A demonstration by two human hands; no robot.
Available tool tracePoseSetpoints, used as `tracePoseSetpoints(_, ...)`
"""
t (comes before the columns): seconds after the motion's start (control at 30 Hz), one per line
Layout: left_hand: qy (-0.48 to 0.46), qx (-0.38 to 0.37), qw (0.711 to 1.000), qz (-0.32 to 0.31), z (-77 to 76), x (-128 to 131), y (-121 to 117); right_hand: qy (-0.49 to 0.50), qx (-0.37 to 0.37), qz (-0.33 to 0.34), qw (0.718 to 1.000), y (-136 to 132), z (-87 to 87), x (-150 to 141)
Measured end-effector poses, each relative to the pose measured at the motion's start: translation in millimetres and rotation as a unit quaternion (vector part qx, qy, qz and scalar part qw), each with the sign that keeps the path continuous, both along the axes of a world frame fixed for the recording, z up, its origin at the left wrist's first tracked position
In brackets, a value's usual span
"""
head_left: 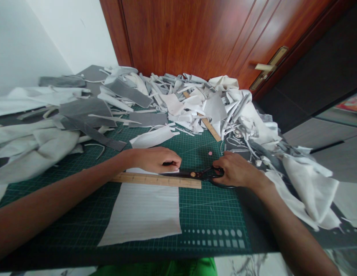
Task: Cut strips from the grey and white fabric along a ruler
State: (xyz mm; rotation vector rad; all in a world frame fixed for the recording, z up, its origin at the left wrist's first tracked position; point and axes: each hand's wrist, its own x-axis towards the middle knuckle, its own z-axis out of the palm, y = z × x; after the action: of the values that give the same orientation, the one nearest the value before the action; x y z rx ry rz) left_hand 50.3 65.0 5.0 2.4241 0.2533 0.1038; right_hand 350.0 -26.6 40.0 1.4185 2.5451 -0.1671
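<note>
On a green cutting mat (213,211), a white fabric piece (140,214) lies partly under a wooden ruler (155,179). The left hand (155,160) rests on the ruler, fingers (174,156) curled and pressed together beside the blades of black scissors (192,174). The right hand (236,170) closes around the scissors' 2 handles, which its fingers largely hide.
</note>
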Motion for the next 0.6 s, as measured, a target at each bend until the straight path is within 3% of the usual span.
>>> tracePoseSetpoints(0.6, 0.007, -0.009, 1.000, -0.002, -1.4, 0.1, 1.0, -0.006, 0.031, 0.013, 0.999, 1.5, -4.0, 2.2)
